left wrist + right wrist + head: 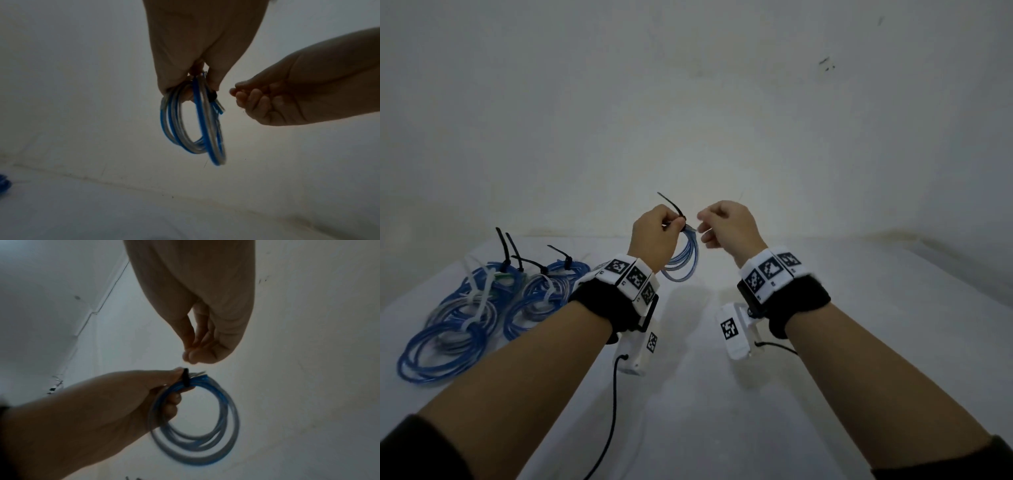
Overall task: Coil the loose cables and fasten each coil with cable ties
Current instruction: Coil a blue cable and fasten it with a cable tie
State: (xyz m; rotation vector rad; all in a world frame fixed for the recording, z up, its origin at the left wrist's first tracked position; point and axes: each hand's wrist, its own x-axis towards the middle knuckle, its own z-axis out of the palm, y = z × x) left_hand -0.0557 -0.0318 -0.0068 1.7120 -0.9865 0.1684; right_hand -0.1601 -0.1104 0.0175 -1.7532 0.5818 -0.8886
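My left hand (674, 224) is raised above the table and grips the top of a small coil of blue and clear cable (686, 262). A black cable tie (672, 205) is wrapped round the coil at the grip, and its tail sticks up to the left. In the left wrist view the coil (171, 128) hangs from my fingers with the tie's head (212, 97) on its right side. My right hand (705, 230) hovers just right of the tie with fingers curled and thumb against them, holding nothing, as seen in the right wrist view (191, 356).
Several tied blue cable coils (482, 308) lie in a pile at the left of the white table (688, 411), with black and white tie tails sticking up. A pale wall (688, 102) stands close behind.
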